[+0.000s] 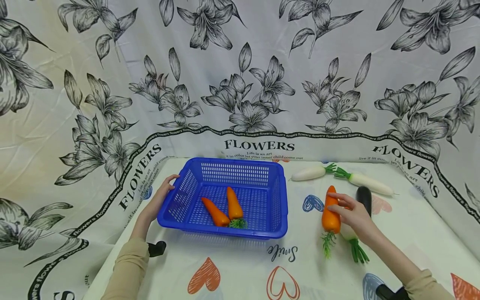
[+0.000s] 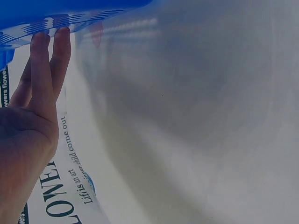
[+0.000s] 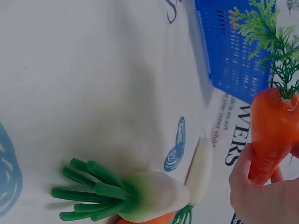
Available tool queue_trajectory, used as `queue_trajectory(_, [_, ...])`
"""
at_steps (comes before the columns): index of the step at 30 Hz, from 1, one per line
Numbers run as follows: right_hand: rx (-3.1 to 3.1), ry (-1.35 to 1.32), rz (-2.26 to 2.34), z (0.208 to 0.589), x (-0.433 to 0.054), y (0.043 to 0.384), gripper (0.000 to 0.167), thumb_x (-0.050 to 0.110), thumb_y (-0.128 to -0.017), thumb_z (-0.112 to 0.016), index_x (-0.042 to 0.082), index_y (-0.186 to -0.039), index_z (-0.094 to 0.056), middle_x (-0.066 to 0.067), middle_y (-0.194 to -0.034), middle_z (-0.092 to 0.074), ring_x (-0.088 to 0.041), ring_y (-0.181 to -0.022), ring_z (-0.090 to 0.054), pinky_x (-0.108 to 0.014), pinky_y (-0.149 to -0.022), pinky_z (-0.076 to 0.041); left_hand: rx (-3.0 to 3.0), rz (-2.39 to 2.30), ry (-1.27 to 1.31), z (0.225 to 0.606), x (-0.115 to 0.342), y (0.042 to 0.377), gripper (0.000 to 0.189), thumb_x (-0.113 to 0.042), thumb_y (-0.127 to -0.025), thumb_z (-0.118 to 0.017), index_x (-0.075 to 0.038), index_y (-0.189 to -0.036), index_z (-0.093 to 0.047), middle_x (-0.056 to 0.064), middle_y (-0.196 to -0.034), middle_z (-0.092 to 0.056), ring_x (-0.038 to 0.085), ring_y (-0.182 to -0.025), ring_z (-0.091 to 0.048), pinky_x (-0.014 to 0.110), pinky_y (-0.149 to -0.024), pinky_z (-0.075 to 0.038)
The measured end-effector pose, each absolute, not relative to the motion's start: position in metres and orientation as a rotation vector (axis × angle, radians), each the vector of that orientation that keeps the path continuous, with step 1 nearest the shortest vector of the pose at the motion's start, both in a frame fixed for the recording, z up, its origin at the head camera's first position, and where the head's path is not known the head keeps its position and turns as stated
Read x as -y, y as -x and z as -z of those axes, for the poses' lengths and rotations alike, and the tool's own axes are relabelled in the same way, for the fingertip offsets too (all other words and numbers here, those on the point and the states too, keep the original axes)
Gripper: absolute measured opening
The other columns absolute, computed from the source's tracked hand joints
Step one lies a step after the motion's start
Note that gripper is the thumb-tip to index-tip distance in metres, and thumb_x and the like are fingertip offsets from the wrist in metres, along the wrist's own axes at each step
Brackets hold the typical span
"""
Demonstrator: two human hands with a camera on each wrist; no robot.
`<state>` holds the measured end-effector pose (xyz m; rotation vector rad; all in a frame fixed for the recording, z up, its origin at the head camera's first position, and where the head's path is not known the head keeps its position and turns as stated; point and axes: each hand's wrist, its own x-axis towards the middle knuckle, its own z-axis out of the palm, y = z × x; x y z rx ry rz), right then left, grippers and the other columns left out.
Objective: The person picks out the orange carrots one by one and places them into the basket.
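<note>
1. The surface (image 1: 240,266), pale and printed with hearts, carries everything.
2. The blue basket (image 1: 221,231) sits left of centre, its far rim by the surface's far edge.
3. The left hand (image 1: 161,196) is at the basket's left side, nearest the surface's left edge, fingers nearly straight, their tips touching the rim.
4. The right hand (image 1: 352,214), over the surface's right half, pinches a carrot between thumb and fingers.
5. Two white radishes (image 1: 369,184) lie near the far edge, leaves almost meeting; a third radish (image 1: 348,233), partly hidden under the right hand, points its leaves toward the near edge.
6. The held carrot (image 1: 330,218) is right of the basket, leafy end toward the near edge.
7. Two carrots (image 1: 215,211) lie inside the basket, leafy ends toward its near wall.
8. A dark eggplant (image 1: 364,198), partly covered, lies just beyond the right hand.
</note>
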<state>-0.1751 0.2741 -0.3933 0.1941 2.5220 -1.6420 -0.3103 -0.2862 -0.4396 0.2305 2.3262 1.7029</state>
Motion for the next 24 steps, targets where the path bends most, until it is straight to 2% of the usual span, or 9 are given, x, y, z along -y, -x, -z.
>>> queue_trajectory(5, [-2.49, -0.216, 1.691, 0.392, -0.275, 0.177, 0.06, 0.032, -0.094, -0.054, 0.003, -0.143, -0.035, -0.029, -0.14, -0.035, -0.035, -0.12, -0.047, -0.037, -0.091, -0.05, -2.323, -1.707, -0.233, 0.438, 0.285, 0.309, 0.051, -0.023, -0.097, -0.023, -0.02, -0.148, -0.015, 0.019, -0.152, -0.014, 0.039, -0.127, -0.032, 0.027, -0.086, -0.038])
queue_trajectory(11, [-2.47, -0.213, 1.71, 0.392, -0.271, 0.179, 0.06, 0.031, -0.095, -0.054, 0.003, -0.144, -0.033, -0.029, -0.144, -0.03, -0.041, -0.127, -0.04, -0.036, -0.091, -0.05, -2.308, -1.717, -0.233, 0.431, 0.282, 0.304, 0.052, -0.022, -0.097, -0.024, -0.019, -0.148, -0.015, 0.019, -0.152, -0.013, 0.039, -0.128, -0.031, 0.029, -0.087, -0.037])
queue_trajectory(15, [-2.447, -0.199, 1.749, 0.39, -0.265, 0.181, 0.06, 0.031, -0.095, -0.053, 0.004, -0.144, -0.033, -0.029, -0.144, -0.03, -0.041, -0.126, -0.041, -0.032, -0.089, -0.051, -2.309, -1.718, -0.226, 0.424, 0.279, 0.299, 0.052, -0.022, -0.097, -0.025, -0.018, -0.148, -0.016, 0.019, -0.153, -0.013, 0.04, -0.13, -0.028, 0.032, -0.09, -0.034])
queue_trajectory(21, [-2.409, -0.183, 1.801, 0.388, -0.257, 0.185, 0.06, 0.031, -0.095, -0.053, 0.005, -0.145, -0.032, -0.026, -0.145, -0.028, -0.032, -0.122, -0.045, -0.032, -0.091, -0.049, -2.31, -1.722, -0.231, 0.417, 0.275, 0.293, 0.053, -0.022, -0.096, -0.025, -0.017, -0.148, -0.016, 0.02, -0.153, -0.012, 0.041, -0.131, -0.026, 0.036, -0.092, -0.032])
queue_trajectory(24, [-2.377, -0.204, 1.831, 0.386, -0.253, 0.188, 0.061, 0.031, -0.095, -0.054, 0.006, -0.146, -0.032, -0.024, -0.146, -0.027, -0.023, -0.116, -0.049, -0.029, -0.09, -0.05, -2.314, -1.721, -0.241, 0.418, 0.276, 0.294, 0.053, -0.022, -0.096, -0.025, -0.017, -0.148, -0.016, 0.02, -0.154, -0.011, 0.042, -0.132, -0.025, 0.037, -0.092, -0.031])
